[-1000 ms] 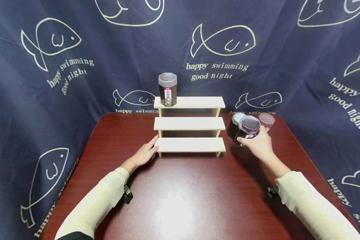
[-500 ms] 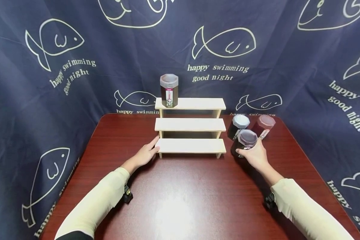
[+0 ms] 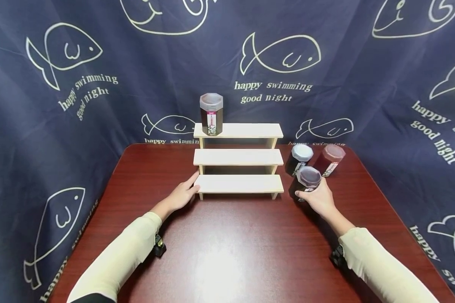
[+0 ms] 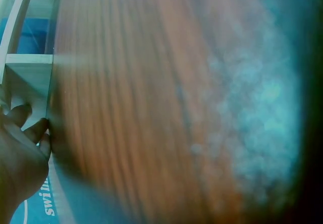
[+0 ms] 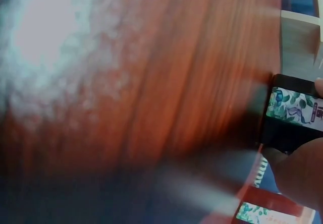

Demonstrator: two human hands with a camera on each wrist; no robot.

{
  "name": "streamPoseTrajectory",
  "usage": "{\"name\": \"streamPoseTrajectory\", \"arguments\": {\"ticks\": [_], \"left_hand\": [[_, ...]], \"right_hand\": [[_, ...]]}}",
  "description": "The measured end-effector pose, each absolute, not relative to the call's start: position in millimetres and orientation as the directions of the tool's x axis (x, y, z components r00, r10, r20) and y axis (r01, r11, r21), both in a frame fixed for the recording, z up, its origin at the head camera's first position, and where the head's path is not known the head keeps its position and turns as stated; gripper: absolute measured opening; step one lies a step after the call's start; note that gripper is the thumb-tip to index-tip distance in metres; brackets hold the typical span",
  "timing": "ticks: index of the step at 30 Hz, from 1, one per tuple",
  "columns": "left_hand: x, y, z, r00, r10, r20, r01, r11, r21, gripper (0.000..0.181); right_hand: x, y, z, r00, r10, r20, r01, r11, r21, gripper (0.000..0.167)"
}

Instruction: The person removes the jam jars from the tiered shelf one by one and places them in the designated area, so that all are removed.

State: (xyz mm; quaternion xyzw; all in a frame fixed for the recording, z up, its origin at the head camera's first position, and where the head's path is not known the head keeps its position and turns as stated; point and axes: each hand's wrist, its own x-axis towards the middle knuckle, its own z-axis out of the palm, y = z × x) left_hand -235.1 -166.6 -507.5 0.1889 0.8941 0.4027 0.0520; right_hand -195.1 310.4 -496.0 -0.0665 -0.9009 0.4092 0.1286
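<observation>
A three-step pale wooden shelf (image 3: pixel 238 157) stands on the table, and my left hand (image 3: pixel 180 194) touches its left side at the lowest step with fingers extended. In the left wrist view the left hand (image 4: pixel 22 158) lies against the side panel. My right hand (image 3: pixel 320 197) grips a dark jar with a purplish clear lid (image 3: pixel 309 176), right of the shelf. The right wrist view shows the jar's leafy label (image 5: pixel 292 105) beside the right hand (image 5: pixel 300 171). Another dark jar (image 3: pixel 211 115) stands on the top step, at its left end.
Behind the held jar stand a dark jar with a pale blue lid (image 3: pixel 301 153) and a red jar (image 3: pixel 330 158). The reddish-brown table (image 3: pixel 220 235) is bordered by a dark blue curtain (image 3: pixel 174 75) with fish drawings.
The right hand has brought its jar nearer and lower, to a spot in front of the other two, uncovering them. The left hand has stayed against the shelf.
</observation>
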Motion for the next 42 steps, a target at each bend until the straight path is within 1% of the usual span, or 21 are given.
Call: {"name": "streamPoseTrajectory", "arguments": {"ticks": [5, 6, 9, 11, 13, 18, 21, 24, 32, 36, 42], "left_hand": [[-236.1, -169.9, -506.2, -0.925, 0.375, 0.067, 0.3, 0.608, 0.735, 0.063], [-236.0, -170.3, -505.7, -0.924, 0.376, 0.069, 0.302, 0.607, 0.735, 0.063], [-236.3, -171.8, -506.0, -0.925, 0.374, 0.066, 0.299, 0.61, 0.734, 0.063], [-236.8, -173.1, -507.2, -0.925, 0.374, 0.069, 0.303, 0.614, 0.729, 0.063], [-237.1, -174.4, -508.0, -0.926, 0.371, 0.074, 0.305, 0.618, 0.724, 0.063], [-237.1, -175.3, -506.9, -0.929, 0.362, 0.075, 0.298, 0.614, 0.731, 0.063], [-236.9, -174.2, -506.7, -0.929, 0.365, 0.066, 0.294, 0.618, 0.729, 0.063], [-236.2, -173.0, -507.2, -0.927, 0.37, 0.06, 0.297, 0.625, 0.722, 0.063], [-234.7, -169.6, -506.2, -0.927, 0.371, 0.055, 0.293, 0.626, 0.723, 0.063], [-234.4, -167.4, -506.7, -0.928, 0.37, 0.046, 0.285, 0.624, 0.727, 0.062], [-232.0, -163.9, -507.4, -0.926, 0.373, 0.062, 0.296, 0.615, 0.731, 0.062]], "right_hand": [[-196.9, 306.5, -493.7, -0.962, 0.23, 0.147, 0.025, 0.613, -0.79, 0.088], [-196.7, 305.2, -492.9, -0.963, 0.231, 0.139, 0.029, 0.601, -0.799, 0.092], [-193.9, 301.6, -488.4, -0.964, 0.232, 0.13, 0.029, 0.58, -0.814, 0.112], [-192.1, 299.3, -484.0, -0.962, 0.224, 0.154, 0.003, 0.576, -0.818, 0.124], [-192.3, 297.7, -478.1, -0.955, 0.209, 0.209, -0.049, 0.586, -0.809, 0.129], [-198.4, 292.6, -453.8, -0.918, 0.156, 0.364, -0.19, 0.633, -0.75, 0.123], [-202.5, 286.2, -434.0, -0.908, 0.131, 0.397, -0.22, 0.657, -0.721, 0.118], [-209.3, 276.1, -414.7, -0.907, 0.099, 0.41, -0.252, 0.653, -0.715, 0.115], [-237.8, 233.2, -367.9, -0.927, 0.02, 0.375, -0.269, 0.661, -0.7, 0.111], [-251.3, 207.2, -351.0, -0.937, -0.019, 0.348, -0.283, 0.626, -0.727, 0.11], [-269.3, 170.1, -334.9, -0.959, -0.074, 0.274, -0.266, 0.579, -0.771, 0.109]]}}
